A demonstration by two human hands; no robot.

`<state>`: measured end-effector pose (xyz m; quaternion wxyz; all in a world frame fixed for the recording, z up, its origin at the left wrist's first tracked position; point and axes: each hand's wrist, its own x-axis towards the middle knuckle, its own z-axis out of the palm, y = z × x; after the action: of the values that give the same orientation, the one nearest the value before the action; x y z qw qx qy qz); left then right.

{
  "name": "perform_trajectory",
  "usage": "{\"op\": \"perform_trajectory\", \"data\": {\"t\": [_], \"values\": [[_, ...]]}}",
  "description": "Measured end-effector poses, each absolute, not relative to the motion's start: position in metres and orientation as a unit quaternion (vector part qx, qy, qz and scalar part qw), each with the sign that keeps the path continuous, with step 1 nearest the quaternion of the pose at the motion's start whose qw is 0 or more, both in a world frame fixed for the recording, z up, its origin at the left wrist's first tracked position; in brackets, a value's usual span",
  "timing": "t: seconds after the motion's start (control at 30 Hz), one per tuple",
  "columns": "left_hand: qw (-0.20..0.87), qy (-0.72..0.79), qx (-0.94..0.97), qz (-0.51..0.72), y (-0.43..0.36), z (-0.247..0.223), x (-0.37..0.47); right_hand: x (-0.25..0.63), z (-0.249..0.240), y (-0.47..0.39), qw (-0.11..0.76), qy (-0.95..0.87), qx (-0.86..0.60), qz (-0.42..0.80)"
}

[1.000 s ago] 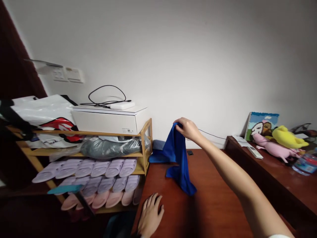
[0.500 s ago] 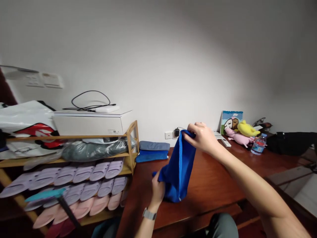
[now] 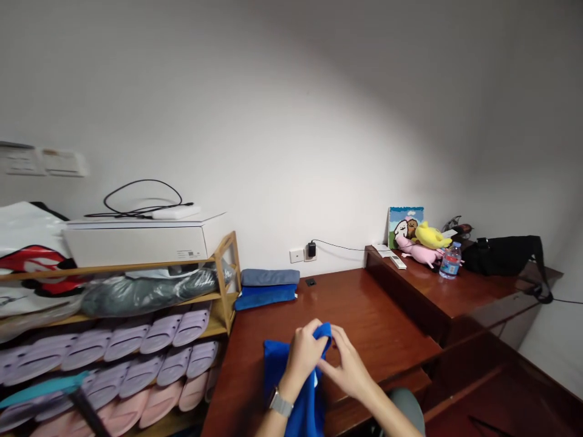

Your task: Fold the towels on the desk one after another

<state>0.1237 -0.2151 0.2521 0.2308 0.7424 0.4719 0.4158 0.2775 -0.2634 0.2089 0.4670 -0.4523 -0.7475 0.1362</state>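
A bright blue cloth (image 3: 302, 417) hangs over the near edge of the brown wooden table, with one part lying on the tabletop. My left hand (image 3: 306, 353), with a watch on its wrist, is closed on the cloth's upper edge. Close beside it on the right, my right hand (image 3: 350, 368) pinches the same raised edge, fingers bent around it. A small white patch shows on the cloth below my hands. Behind them, near the wall, lies a stack of folded cloths (image 3: 266, 289), grey-blue on top and blue below.
At left stands a wooden shoe rack (image 3: 224, 303) with several slippers and a white box (image 3: 136, 241) on top. The raised surface at right bears a water bottle (image 3: 450, 261), plush toys (image 3: 421, 250), a remote (image 3: 398, 261) and a black bag (image 3: 496, 258).
My right hand has come down and left, next to my left hand. The cloth, earlier held up and stretched between them, is now lower and nearer me. The view has shifted right.
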Motion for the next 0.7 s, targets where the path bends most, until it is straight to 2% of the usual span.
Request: {"op": "perform_trajectory", "data": {"t": [0.07, 0.13, 0.23, 0.4, 0.53, 0.7], "values": [[0.208, 0.495, 0.757, 0.372, -0.219, 0.247, 0.123, 0.272, 0.201, -0.265, 0.523, -0.712, -0.431, 0.185], [0.183, 0.507, 0.765, 0.351, -0.221, 0.247, 0.118, 0.278, 0.206, -0.263, 0.539, -0.699, -0.420, 0.213], [0.155, 0.492, 0.787, 0.337, -0.221, 0.245, 0.106, 0.300, 0.222, -0.256, 0.568, -0.661, -0.450, 0.195], [0.158, 0.500, 0.791, 0.315, -0.219, 0.213, 0.072, 0.343, 0.257, -0.252, 0.583, -0.634, -0.505, 0.062], [0.187, 0.519, 0.759, 0.347, -0.219, 0.188, 0.030, 0.378, 0.293, -0.257, 0.583, -0.628, -0.512, -0.051], [0.232, 0.533, 0.729, 0.361, -0.228, 0.195, -0.027, 0.427, 0.327, -0.267, 0.599, -0.573, -0.537, -0.155]]}}
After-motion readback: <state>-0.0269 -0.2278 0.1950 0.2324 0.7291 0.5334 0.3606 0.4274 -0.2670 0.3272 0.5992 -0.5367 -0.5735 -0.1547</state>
